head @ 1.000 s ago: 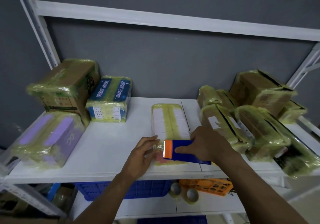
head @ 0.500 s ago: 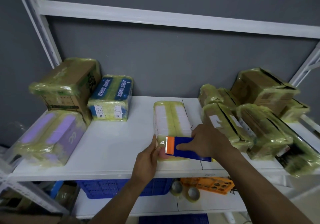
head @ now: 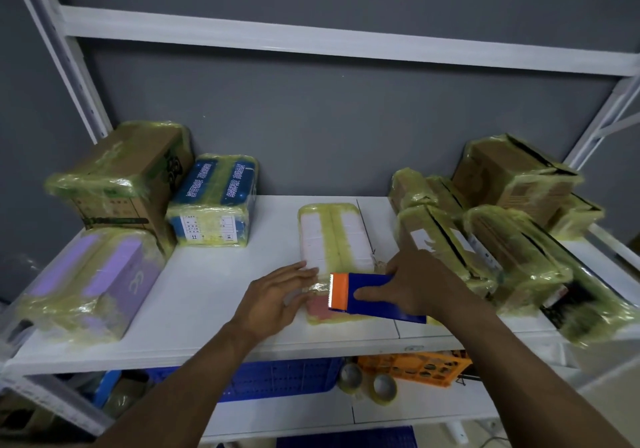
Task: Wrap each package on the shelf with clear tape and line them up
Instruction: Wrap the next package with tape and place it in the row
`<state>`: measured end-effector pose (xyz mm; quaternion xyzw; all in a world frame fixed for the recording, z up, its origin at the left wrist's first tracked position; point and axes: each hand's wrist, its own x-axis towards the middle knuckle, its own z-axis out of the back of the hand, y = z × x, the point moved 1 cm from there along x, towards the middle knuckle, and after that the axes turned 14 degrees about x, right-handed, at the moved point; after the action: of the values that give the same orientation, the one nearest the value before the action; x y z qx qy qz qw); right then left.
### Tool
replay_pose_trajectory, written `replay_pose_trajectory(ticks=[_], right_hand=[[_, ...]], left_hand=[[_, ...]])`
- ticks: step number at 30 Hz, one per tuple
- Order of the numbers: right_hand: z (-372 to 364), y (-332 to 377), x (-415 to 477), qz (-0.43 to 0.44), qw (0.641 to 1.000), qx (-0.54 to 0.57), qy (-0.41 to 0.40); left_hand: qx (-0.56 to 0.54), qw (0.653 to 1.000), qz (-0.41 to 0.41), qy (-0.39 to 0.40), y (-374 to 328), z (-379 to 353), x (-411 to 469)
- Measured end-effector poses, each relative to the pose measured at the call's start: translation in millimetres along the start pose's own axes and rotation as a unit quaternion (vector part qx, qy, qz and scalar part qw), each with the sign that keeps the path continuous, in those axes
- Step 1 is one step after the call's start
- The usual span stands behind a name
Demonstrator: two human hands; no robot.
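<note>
Here, pressing flat left hand (head: 277,300) on white package (head: 332,236) at shelf's (head: 214,274) front edge and gripping tape dispenser (head: 367,283) with right hand (head: 420,281).

Grey wall (head: 346,118) behind white metal shelving (head: 311,37), dim light

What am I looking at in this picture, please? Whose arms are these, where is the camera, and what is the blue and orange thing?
There is no machine here: these are a person's two bare arms. The camera sits on the person's head and looks forward and down, so the arms enter from below. The left hand, fingers straight, touches a flat white package lying on the white shelf. The right hand grips a tape dispenser over that package's near end. Other taped packages stand beside it, such as the purple package on the left. Tape rolls lie on the lower shelf.
</note>
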<state>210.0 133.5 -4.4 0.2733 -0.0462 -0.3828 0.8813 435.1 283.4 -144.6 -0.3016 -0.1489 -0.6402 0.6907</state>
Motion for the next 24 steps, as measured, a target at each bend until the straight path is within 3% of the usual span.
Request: replay_pose_trajectory(ticks=[5, 9, 13, 24], right_hand=[[17, -6, 2, -0.003, 0.996, -0.070, -0.047], [13, -9, 6, -0.013, 0.997, -0.065, -0.029], [12, -10, 11, -0.021, 0.998, -0.057, -0.019], [12, -18, 19, -0.022, 0.999, -0.041, 0.001]], left_hand=[[0.006, 1.000, 0.021, 0.011, -6, 1, -1], [0.054, 0.997, -0.032, 0.032, -13, 2, -1], [0.096, 0.995, -0.036, 0.014, -14, 0, -1], [0.033, 0.999, 0.016, 0.009, -32, -11, 19]])
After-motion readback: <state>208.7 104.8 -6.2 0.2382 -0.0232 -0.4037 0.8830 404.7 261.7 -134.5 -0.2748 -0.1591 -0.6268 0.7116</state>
